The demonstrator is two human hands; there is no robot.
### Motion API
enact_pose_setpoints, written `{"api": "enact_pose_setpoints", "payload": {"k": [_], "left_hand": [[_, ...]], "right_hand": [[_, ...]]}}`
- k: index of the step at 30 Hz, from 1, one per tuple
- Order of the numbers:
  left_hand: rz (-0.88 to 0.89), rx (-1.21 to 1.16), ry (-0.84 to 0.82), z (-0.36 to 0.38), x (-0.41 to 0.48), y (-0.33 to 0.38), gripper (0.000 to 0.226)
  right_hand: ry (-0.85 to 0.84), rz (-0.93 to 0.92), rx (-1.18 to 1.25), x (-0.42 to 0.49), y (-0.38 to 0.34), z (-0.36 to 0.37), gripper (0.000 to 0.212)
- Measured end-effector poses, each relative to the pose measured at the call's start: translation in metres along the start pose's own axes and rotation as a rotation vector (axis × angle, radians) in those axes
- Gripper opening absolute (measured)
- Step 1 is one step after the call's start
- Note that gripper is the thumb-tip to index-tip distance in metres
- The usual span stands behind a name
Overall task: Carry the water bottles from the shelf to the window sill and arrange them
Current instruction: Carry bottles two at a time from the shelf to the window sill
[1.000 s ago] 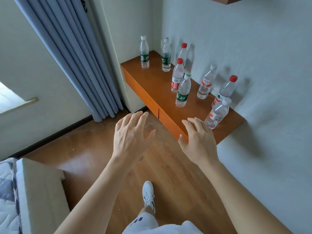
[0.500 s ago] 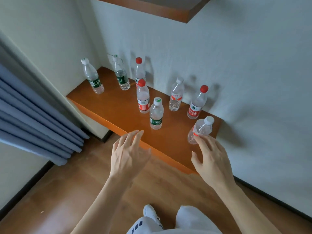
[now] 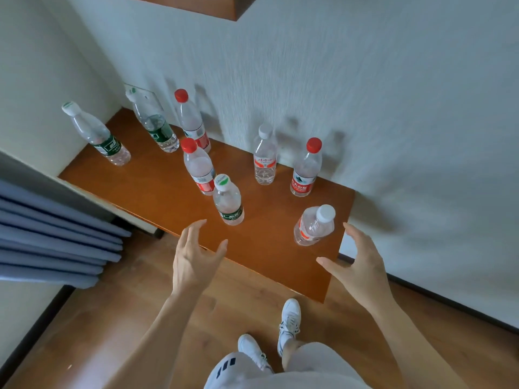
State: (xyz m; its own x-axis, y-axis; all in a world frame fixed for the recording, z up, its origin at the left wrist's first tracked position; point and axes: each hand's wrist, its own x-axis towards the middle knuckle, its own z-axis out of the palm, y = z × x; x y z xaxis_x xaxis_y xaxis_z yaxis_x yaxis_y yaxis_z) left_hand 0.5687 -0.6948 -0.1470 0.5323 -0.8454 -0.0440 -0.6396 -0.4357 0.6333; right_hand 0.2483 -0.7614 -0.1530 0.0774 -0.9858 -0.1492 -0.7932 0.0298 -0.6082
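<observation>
Several clear plastic water bottles stand upright on an orange-brown wooden shelf (image 3: pixel 157 186) against the wall. Nearest me are a green-label bottle (image 3: pixel 228 202) and a white-cap, red-label bottle (image 3: pixel 314 226) at the shelf's right front. My left hand (image 3: pixel 193 258) hovers open just below the green-label bottle, apart from it. My right hand (image 3: pixel 358 265) is open with thumb spread, just right of and below the white-cap bottle, not touching it. Behind stand red-cap bottles (image 3: pixel 198 167) (image 3: pixel 306 169), another white-cap bottle (image 3: pixel 264 155) and green-label bottles (image 3: pixel 98 134) (image 3: pixel 153 123).
A blue-grey curtain (image 3: pixel 53 237) hangs at the left below the shelf's corner. A second wooden shelf (image 3: pixel 196 7) juts out overhead. White walls close the shelf at back and left. My white shoes (image 3: pixel 289 321) stand on the wooden floor before the shelf.
I have come closer to the shelf and the view has swung right, off the window. Both hands have reached forward and spread open near the two front bottles.
</observation>
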Motion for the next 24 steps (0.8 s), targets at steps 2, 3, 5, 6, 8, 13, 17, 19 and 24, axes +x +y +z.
{"api": "enact_pose_setpoints", "payload": {"k": [2, 3, 5, 6, 8, 13, 17, 19, 24], "left_hand": [[-0.044, -0.041, 0.005, 0.007, 0.016, 0.000, 0.072], [-0.067, -0.075, -0.003, 0.012, 0.024, 0.001, 0.076], [-0.107, -0.156, -0.020, 0.022, 0.040, 0.005, 0.083], [-0.119, -0.190, -0.029, 0.027, 0.046, 0.008, 0.085], [-0.131, -0.240, -0.044, 0.039, 0.058, 0.012, 0.088], [-0.140, -0.307, -0.005, 0.058, 0.076, 0.020, 0.097], [-0.147, -0.353, 0.018, 0.066, 0.085, 0.022, 0.094], [-0.145, -0.362, 0.028, 0.069, 0.088, 0.023, 0.087], [-0.108, -0.378, 0.032, 0.065, 0.084, 0.029, 0.081]], "right_hand": [[-0.058, 0.044, 0.101, 0.016, 0.005, 0.005, 0.101], [-0.083, 0.051, 0.154, 0.024, 0.006, 0.008, 0.105], [-0.132, 0.053, 0.311, 0.039, 0.004, 0.015, 0.111], [-0.154, 0.050, 0.394, 0.045, 0.004, 0.019, 0.113], [-0.195, 0.033, 0.494, 0.055, 0.003, 0.026, 0.117], [-0.237, -0.061, 0.503, 0.071, 0.000, 0.041, 0.110], [-0.244, -0.116, 0.528, 0.077, -0.003, 0.053, 0.097], [-0.192, -0.137, 0.518, 0.077, -0.003, 0.059, 0.082], [-0.074, -0.165, 0.518, 0.079, -0.013, 0.064, 0.069]]}}
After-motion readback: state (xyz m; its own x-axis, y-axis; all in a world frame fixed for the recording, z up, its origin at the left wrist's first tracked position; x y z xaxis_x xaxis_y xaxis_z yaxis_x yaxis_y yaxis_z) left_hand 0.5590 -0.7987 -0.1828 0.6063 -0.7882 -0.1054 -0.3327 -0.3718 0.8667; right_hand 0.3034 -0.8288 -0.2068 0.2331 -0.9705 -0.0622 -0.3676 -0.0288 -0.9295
